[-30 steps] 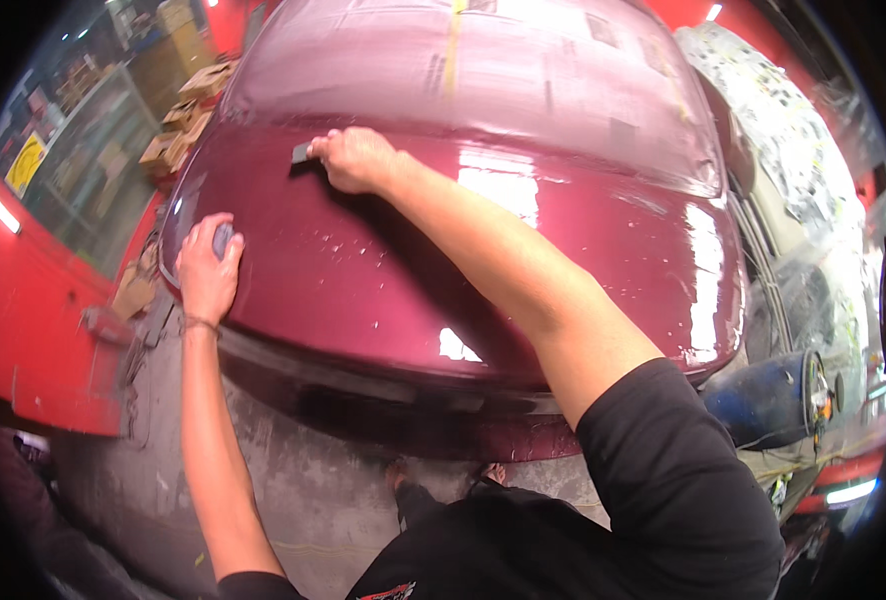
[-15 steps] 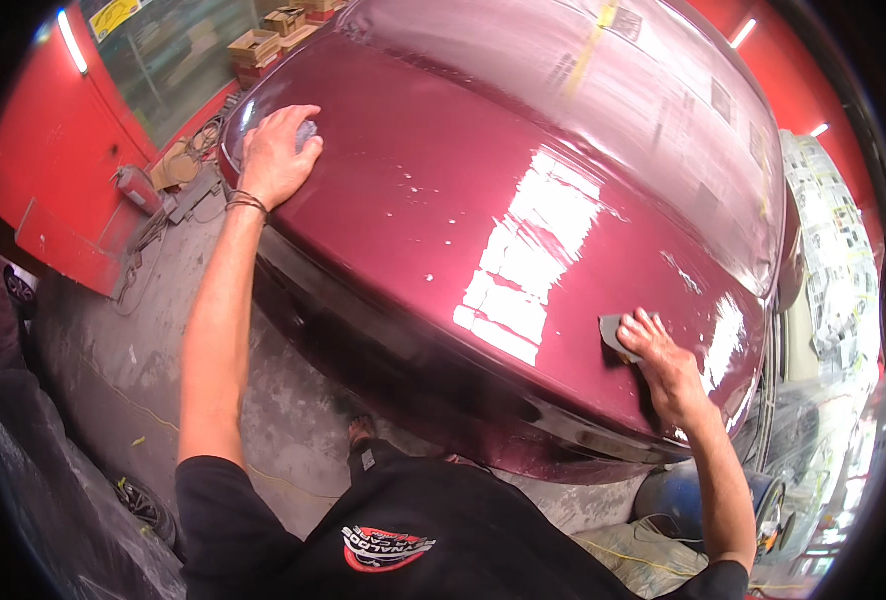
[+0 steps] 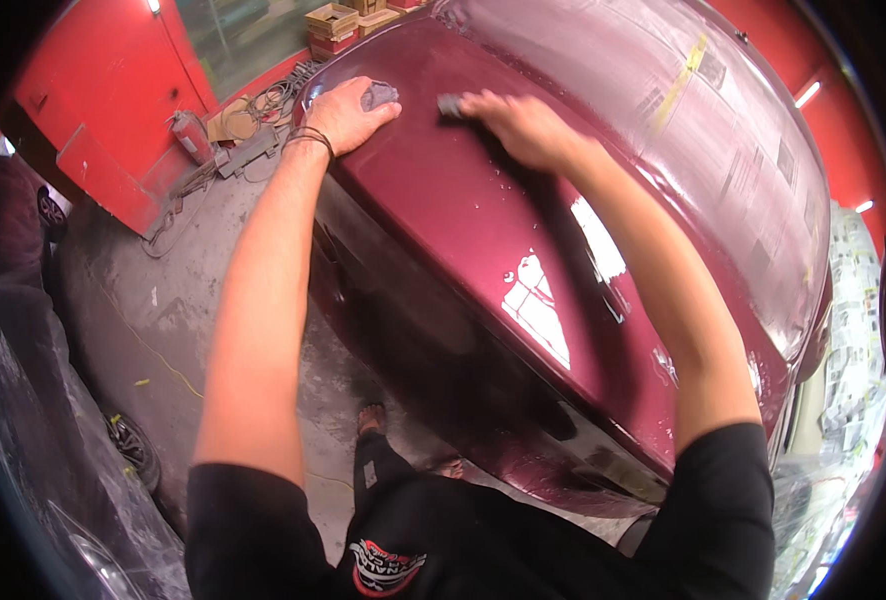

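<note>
A glossy maroon car panel (image 3: 423, 190) stretches in front of me, wet in patches and with bright light reflected on it. At its far left corner my left hand (image 3: 341, 115) is closed on a bunched grey-purple cloth (image 3: 379, 95), resting against the paint. My right hand (image 3: 528, 130), slightly smeared by motion, reaches across the panel. Its fingers press a small grey sanding pad (image 3: 450, 106) onto the surface, a short way right of the cloth. Most of the pad is hidden under the fingertips.
Paper and film cover the car's window (image 3: 653, 110) beyond the panel. Cables and a fire extinguisher (image 3: 191, 135) stand by the red wall at left, with boxes (image 3: 331, 20) behind. A plastic-covered vehicle (image 3: 43, 420) is at lower left; a yellow cord (image 3: 168, 365) crosses the floor.
My right hand has swept the sanding pad from the panel's right side to far left, near the left hand. The left hand stays at the corner with the cloth. The view has shifted left.
</note>
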The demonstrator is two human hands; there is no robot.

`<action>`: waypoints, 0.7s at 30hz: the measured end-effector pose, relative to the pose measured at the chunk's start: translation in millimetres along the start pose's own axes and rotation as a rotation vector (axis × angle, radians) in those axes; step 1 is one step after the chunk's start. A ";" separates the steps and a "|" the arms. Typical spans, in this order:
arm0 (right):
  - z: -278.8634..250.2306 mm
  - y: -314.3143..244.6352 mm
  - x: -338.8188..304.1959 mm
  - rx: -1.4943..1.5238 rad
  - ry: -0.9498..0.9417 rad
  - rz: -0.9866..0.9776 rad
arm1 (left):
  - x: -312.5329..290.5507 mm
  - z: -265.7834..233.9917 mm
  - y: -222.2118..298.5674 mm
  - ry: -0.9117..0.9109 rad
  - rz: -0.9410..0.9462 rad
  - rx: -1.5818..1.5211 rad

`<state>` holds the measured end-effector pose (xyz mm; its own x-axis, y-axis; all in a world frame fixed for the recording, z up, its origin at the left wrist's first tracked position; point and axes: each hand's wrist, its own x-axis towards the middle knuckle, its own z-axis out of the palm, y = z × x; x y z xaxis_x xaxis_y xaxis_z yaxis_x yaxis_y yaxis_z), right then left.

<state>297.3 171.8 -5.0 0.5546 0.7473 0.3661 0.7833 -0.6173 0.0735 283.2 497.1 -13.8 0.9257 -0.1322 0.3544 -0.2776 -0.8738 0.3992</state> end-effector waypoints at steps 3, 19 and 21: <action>-62.9 -94.4 -110.7 0.228 -0.199 0.068 | -5.5 -18.1 -42.1 -0.010 -0.013 -0.027; -6.3 -88.7 39.5 0.318 -0.102 -0.012 | 17.6 7.8 -44.7 0.260 -0.071 -0.233; 24.3 -78.5 96.2 0.160 -0.083 0.114 | 27.0 12.6 -36.1 0.278 -0.119 -0.302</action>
<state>296.0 298.1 1.9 0.6578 0.6968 0.2858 0.7454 -0.6567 -0.1147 321.5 519.1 -29.3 0.8626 0.1285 0.4892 -0.2744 -0.6935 0.6661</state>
